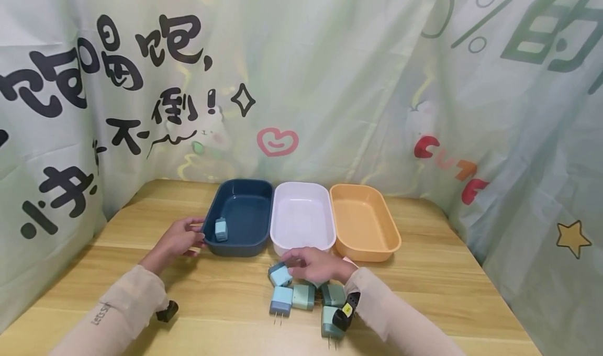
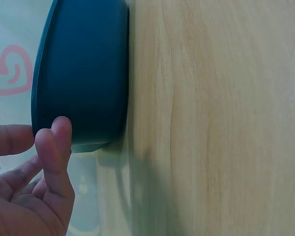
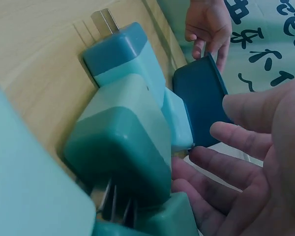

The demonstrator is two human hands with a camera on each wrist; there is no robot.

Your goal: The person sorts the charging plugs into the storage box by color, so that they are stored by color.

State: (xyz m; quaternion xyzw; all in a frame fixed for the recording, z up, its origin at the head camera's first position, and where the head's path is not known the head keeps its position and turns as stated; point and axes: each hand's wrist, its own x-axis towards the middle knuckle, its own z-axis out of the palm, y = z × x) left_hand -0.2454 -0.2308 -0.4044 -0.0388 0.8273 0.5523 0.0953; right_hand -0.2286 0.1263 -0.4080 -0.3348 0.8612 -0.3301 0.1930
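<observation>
My left hand (image 1: 179, 236) pinches the near left rim of a dark blue bin (image 1: 242, 251); in the left wrist view thumb and fingers meet at its edge. Inside that bin, near its left wall, lies a light blue plug charger (image 1: 221, 230). My right hand (image 1: 316, 264) hovers over a cluster of two-tone chargers, fingers spread and loosely bent, holding nothing. Closest to its fingertips is a blue charger (image 1: 280, 275). Another blue charger (image 1: 281, 299) and a green charger (image 1: 303, 297) lie below it. The right hand and wrist partly hide others.
A white bin (image 1: 303, 188) and an orange bin (image 1: 393, 235) stand in a row right of the blue one. More green chargers (image 1: 333, 295) lie under the right wrist, prongs showing. A pinkish thing (image 1: 349, 262) peeks out behind it. Printed curtain (image 1: 330, 110) surrounds the wooden table (image 1: 226, 303).
</observation>
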